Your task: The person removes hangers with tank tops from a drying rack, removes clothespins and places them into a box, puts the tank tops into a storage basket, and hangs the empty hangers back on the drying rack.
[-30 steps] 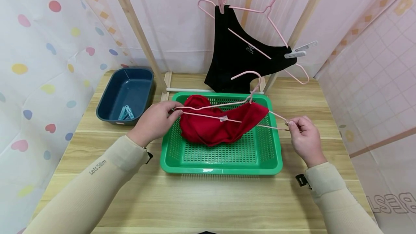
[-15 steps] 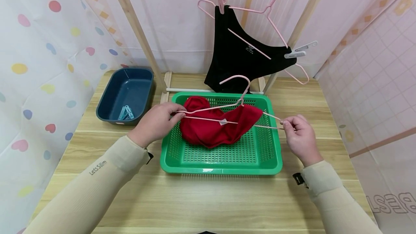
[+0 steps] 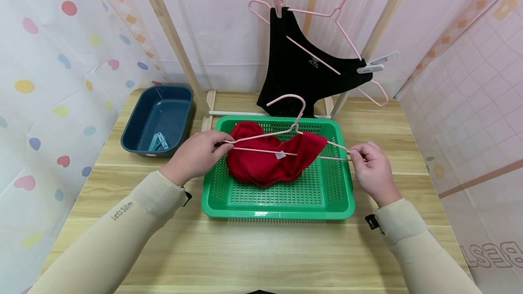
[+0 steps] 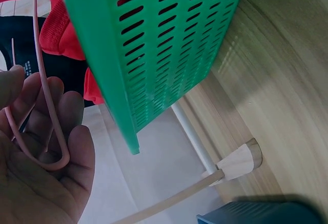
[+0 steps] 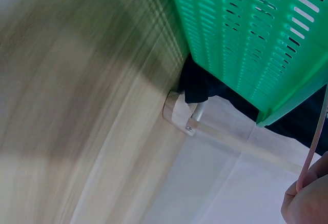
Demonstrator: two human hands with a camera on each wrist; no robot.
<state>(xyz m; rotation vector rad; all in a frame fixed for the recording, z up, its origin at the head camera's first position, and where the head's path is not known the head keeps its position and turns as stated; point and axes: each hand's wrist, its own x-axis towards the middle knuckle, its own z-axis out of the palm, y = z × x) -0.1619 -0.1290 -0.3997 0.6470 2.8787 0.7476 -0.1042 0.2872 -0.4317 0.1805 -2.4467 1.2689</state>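
A pink clothes hanger (image 3: 261,137) spans the green basket, its hook standing up toward the rack. Its right part passes through a red garment (image 3: 261,167) with a small white tag; most of the cloth lies bunched in the basket (image 3: 278,213). My left hand (image 3: 200,153) pinches the hanger's left end between thumb and fingers. In the left wrist view the rounded end of the hanger (image 4: 47,101) lies across the curled fingers. At the other end, beyond the basket's right rim, my right hand (image 3: 372,169) pinches the hanger's right corner.
Behind the basket, black underwear (image 3: 302,71) hangs from a pink hanger on a wooden rack (image 3: 171,26), held by a pink clothespin (image 3: 278,3) and a grey clothespin (image 3: 371,68). At the left, a dark blue basin (image 3: 167,108) contains light blue clothespins (image 3: 158,141).
The hanger has shifted left and its hook has swung left. My right hand has moved left with its end, and the red cloth on that side has come along. The left hand barely moves.
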